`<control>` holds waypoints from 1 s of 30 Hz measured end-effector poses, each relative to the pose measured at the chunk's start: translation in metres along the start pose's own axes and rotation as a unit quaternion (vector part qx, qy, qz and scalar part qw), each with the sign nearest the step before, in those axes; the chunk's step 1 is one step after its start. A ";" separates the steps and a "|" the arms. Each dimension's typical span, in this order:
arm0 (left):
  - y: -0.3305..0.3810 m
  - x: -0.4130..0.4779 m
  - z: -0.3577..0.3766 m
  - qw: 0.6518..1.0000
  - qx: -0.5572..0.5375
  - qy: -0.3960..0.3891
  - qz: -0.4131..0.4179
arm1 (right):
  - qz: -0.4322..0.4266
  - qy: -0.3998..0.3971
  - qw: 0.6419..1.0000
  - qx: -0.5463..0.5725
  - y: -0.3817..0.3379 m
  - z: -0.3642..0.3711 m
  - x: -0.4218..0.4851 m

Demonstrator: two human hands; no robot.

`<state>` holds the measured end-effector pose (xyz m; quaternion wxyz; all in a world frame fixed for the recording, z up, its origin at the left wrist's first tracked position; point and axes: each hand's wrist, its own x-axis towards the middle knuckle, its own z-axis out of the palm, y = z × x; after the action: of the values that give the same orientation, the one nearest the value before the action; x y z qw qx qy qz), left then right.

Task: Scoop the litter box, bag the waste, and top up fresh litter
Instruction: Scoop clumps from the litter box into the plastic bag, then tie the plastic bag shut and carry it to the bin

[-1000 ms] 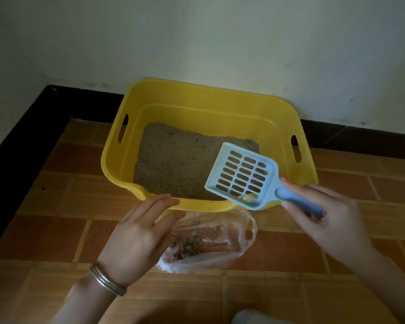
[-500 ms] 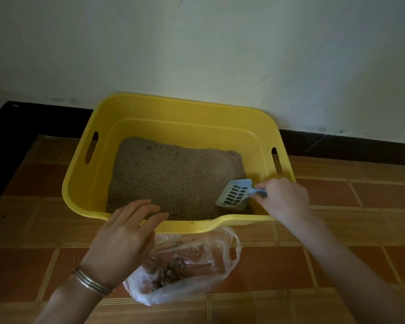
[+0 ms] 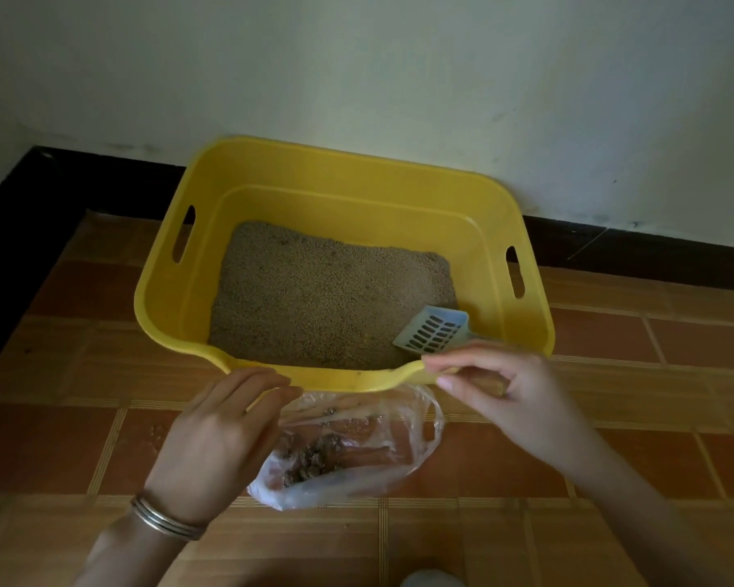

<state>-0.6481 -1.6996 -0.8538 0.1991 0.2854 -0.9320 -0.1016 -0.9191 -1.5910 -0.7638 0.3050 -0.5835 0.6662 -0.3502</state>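
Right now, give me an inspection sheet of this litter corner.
Surface: tiled floor, brown.
Job's things: yellow litter box holds litter; blue scoop lies in its near right corner; clear bag with waste clumps on the floor before it.
Clutter: nothing seen.
Grips: left hand, fingers straight, at the bag's mouth; right hand at the box's near rim, off the scoop.
Cables: nothing seen.
Surroundings: white wall, black baseboard.

My left hand is flat, back up, with its fingers straight and close together, pointing up and to the right. My right hand holds nothing; its fingers are loose and a bit bent, with the thumb and first finger pointing left. Both arms are bare.
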 end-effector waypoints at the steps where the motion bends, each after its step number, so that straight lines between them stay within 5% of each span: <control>1: 0.000 -0.005 -0.001 1.000 -0.004 0.008 -0.011 | 0.018 -0.015 1.000 0.013 -0.001 0.005 -0.006; 10: -0.006 -0.059 0.019 0.986 0.014 -0.076 -0.146 | 0.129 -0.077 0.948 -0.281 0.059 0.057 -0.036; 16: -0.012 -0.064 0.031 0.976 -0.011 -0.075 -0.206 | 0.181 -0.053 0.950 -0.248 0.084 0.070 -0.031; 22: -0.014 -0.054 0.040 0.969 -0.082 -0.053 -0.226 | 0.121 0.083 0.976 -0.159 0.087 0.074 -0.030; 30: 0.001 -0.044 0.026 0.981 -0.073 0.015 -0.181 | -0.065 0.057 0.985 -0.152 0.033 0.064 -0.032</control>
<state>-0.6261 -1.6716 -0.8903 0.2115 0.4355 -0.8520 -0.1992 -0.8812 -1.5638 -0.8281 0.1506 -0.6444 0.6884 -0.2969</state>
